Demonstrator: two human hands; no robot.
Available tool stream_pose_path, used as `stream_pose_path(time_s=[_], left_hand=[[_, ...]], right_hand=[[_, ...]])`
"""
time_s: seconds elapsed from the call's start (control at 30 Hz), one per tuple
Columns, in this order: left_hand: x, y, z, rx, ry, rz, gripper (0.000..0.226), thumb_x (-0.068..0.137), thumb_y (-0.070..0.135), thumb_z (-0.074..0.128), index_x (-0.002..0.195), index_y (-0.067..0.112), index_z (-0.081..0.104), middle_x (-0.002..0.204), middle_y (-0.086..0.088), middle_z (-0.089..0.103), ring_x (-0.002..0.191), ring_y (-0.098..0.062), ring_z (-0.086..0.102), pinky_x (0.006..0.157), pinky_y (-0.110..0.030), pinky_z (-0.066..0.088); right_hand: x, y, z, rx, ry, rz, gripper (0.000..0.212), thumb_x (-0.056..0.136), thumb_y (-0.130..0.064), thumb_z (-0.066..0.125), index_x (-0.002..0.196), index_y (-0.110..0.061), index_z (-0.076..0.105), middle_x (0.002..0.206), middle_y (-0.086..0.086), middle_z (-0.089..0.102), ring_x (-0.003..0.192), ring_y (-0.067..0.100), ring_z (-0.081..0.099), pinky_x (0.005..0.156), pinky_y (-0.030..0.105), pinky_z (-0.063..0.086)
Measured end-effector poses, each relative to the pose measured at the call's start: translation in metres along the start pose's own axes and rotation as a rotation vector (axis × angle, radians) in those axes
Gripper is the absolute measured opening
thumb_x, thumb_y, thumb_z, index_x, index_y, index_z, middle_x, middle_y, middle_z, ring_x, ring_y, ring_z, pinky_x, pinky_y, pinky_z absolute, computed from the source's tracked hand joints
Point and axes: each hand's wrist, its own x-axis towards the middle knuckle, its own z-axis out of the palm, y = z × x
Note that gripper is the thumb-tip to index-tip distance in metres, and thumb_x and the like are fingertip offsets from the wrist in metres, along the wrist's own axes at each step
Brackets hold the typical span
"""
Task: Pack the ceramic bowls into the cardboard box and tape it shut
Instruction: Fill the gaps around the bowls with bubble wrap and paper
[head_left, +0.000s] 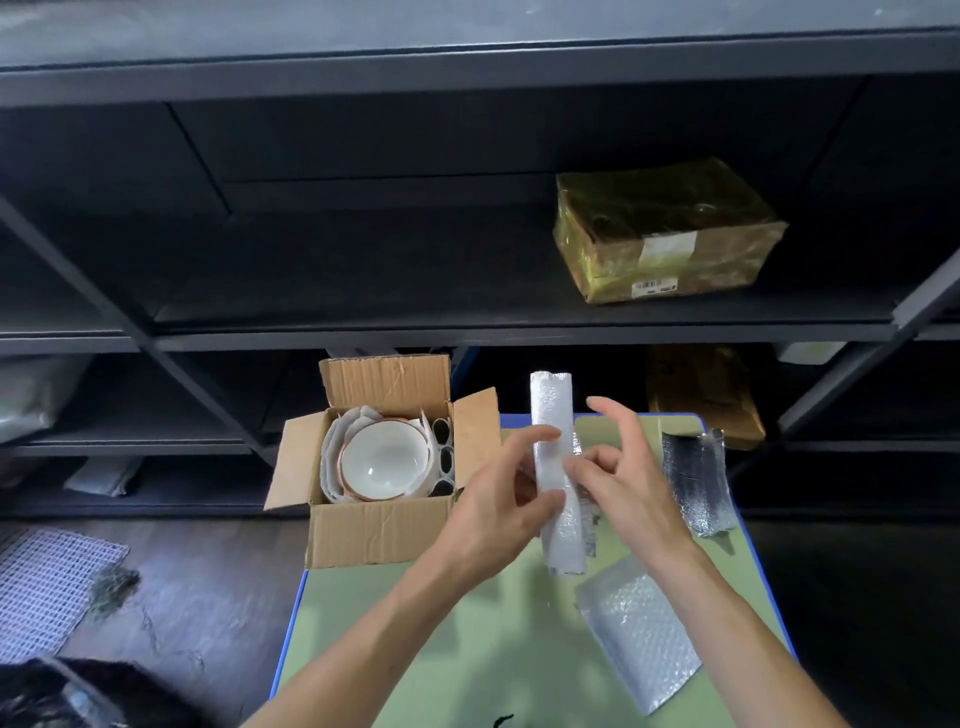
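An open cardboard box (363, 535) stands at the far left corner of the green table (467, 649), flaps spread. Inside it a white ceramic bowl (384, 462) with a brown rim lies in white wrapping, and dark rolled tubes (442, 457) fill the box's right side. Above the table, right of the box, I hold a rolled white bubble-wrap sheet (553, 415) upright. My left hand (493, 504) grips the roll's middle from the left. My right hand (618, 467) pinches it from the right with thumb and forefinger, the other fingers spread.
A flat bubble-wrap piece (639, 639) lies on the table's near right, a silver foil-backed piece (696, 478) at the far right. Dark shelving behind holds a taped brown parcel (665, 234). A white mesh mat (47, 587) lies on the floor at left.
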Motion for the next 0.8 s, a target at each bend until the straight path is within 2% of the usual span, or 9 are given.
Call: stream_pose_path(time_s=[0.07, 0.17, 0.27, 0.4, 0.5, 0.7, 0.8], left_hand=[[-0.002, 0.003, -0.004, 0.071, 0.054, -0.002, 0.052, 0.09, 0.009, 0.063, 0.134, 0.033, 0.049, 0.079, 0.021, 0.058, 0.07, -0.003, 0.055, 0.07, -0.015, 0.045], [-0.002, 0.008, -0.012, 0.13, 0.143, 0.012, 0.051, 0.09, 0.015, 0.065, 0.134, 0.035, 0.047, 0.08, 0.017, 0.06, 0.069, -0.002, 0.055, 0.066, -0.016, 0.046], [-0.004, 0.01, -0.023, 0.165, 0.151, -0.003, 0.052, 0.091, 0.017, 0.066, 0.137, 0.032, 0.046, 0.08, 0.025, 0.06, 0.071, 0.002, 0.057, 0.065, -0.01, 0.043], [-0.011, 0.01, -0.037, 0.233, 0.105, -0.003, 0.062, 0.09, 0.021, 0.071, 0.144, 0.03, 0.042, 0.084, 0.023, 0.059, 0.076, 0.004, 0.057, 0.071, -0.014, 0.042], [-0.017, 0.011, -0.048, 0.274, 0.12, 0.004, 0.066, 0.089, 0.019, 0.071, 0.146, 0.029, 0.04, 0.086, 0.025, 0.054, 0.081, 0.009, 0.054, 0.074, -0.012, 0.04], [-0.021, 0.01, -0.072, 0.344, 0.183, 0.06, 0.05, 0.088, 0.02, 0.071, 0.133, 0.032, 0.051, 0.087, 0.032, 0.055, 0.084, 0.004, 0.055, 0.072, -0.011, 0.041], [-0.017, 0.006, -0.087, 0.396, 0.191, 0.093, 0.032, 0.089, 0.028, 0.071, 0.116, 0.034, 0.057, 0.086, 0.021, 0.058, 0.083, -0.002, 0.057, 0.072, -0.02, 0.047]], right_hand=[[-0.001, -0.008, 0.009, -0.066, 0.001, -0.08, 0.048, 0.092, -0.014, 0.062, 0.124, -0.045, 0.044, 0.072, 0.001, 0.067, 0.065, 0.024, 0.058, 0.067, 0.041, 0.05], [0.002, -0.018, 0.02, -0.131, -0.034, -0.144, 0.036, 0.091, -0.016, 0.064, 0.116, -0.04, 0.052, 0.083, -0.007, 0.071, 0.073, 0.012, 0.064, 0.072, 0.034, 0.052], [0.005, -0.022, 0.022, -0.127, -0.116, -0.147, 0.041, 0.088, -0.016, 0.071, 0.122, -0.037, 0.06, 0.098, -0.01, 0.073, 0.087, 0.006, 0.069, 0.082, 0.027, 0.055], [0.007, -0.027, 0.023, -0.117, -0.212, -0.16, 0.053, 0.084, -0.008, 0.076, 0.129, -0.031, 0.062, 0.098, -0.011, 0.072, 0.092, 0.004, 0.068, 0.081, 0.018, 0.052], [0.009, -0.03, 0.031, -0.084, -0.256, -0.166, 0.055, 0.083, -0.006, 0.077, 0.131, -0.028, 0.062, 0.096, -0.009, 0.071, 0.091, 0.004, 0.068, 0.082, 0.019, 0.052], [0.01, -0.038, 0.056, -0.067, -0.224, -0.181, 0.045, 0.084, -0.01, 0.077, 0.121, -0.033, 0.067, 0.096, -0.014, 0.071, 0.092, 0.005, 0.067, 0.085, 0.026, 0.054], [0.01, -0.041, 0.064, -0.129, -0.188, -0.219, 0.028, 0.087, -0.015, 0.075, 0.107, -0.034, 0.071, 0.099, -0.013, 0.067, 0.092, 0.006, 0.066, 0.083, 0.026, 0.053]])
